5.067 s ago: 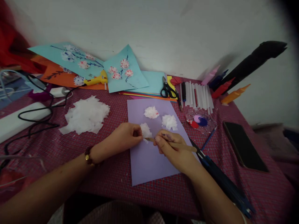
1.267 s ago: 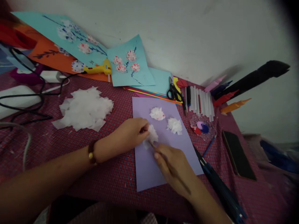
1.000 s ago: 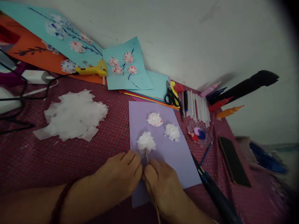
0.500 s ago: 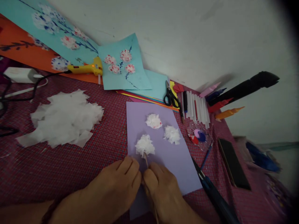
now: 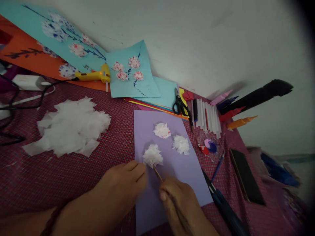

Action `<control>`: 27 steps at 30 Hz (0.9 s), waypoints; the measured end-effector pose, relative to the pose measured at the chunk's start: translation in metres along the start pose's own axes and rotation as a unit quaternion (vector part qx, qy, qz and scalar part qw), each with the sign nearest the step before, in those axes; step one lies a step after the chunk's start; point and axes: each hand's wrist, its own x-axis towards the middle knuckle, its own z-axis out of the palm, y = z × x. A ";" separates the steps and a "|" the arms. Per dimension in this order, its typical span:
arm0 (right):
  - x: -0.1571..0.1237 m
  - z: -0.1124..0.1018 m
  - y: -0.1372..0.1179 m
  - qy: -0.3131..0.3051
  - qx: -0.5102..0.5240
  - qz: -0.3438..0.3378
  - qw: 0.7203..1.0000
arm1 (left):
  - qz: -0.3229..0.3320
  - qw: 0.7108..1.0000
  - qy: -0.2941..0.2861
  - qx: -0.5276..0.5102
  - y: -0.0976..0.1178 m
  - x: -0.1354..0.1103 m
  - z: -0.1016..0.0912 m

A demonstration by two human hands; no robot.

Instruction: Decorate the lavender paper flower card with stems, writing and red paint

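Observation:
A thin brown stick lies in my right hand, its fingers closed round it. The stick's far tip touches the lower edge of a white tissue-paper flower. That flower is on a sheet of lilac paper, along with a second flower and a third flower that has a few red specks. At the sheet's left edge is my left hand, knuckles bent and slightly blurred. Its fingertips are hidden, so I cannot see whether it holds anything.
White tissue squares form a pile on the left. Behind are a yellow glue gun with a cord and a blue flower picture. Rightward lie small scissors, glue sticks, a paint palette, large scissors and a phone.
My hands have drawn apart. The right hand has shifted right and down with the stick, which slants more now. My left hand has moved slightly left, and the view has tilted a little.

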 end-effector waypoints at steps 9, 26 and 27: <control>-0.009 -0.022 0.013 0.103 0.244 0.181 0.947 | -0.154 0.974 -0.018 -0.163 -0.029 0.012 -0.019; 0.018 -0.009 0.040 0.111 0.358 0.205 0.904 | -0.083 0.956 0.053 -0.277 -0.050 0.027 -0.007; 0.017 -0.010 0.040 0.097 0.355 0.211 0.905 | -0.070 0.956 0.040 -0.283 -0.050 0.027 -0.006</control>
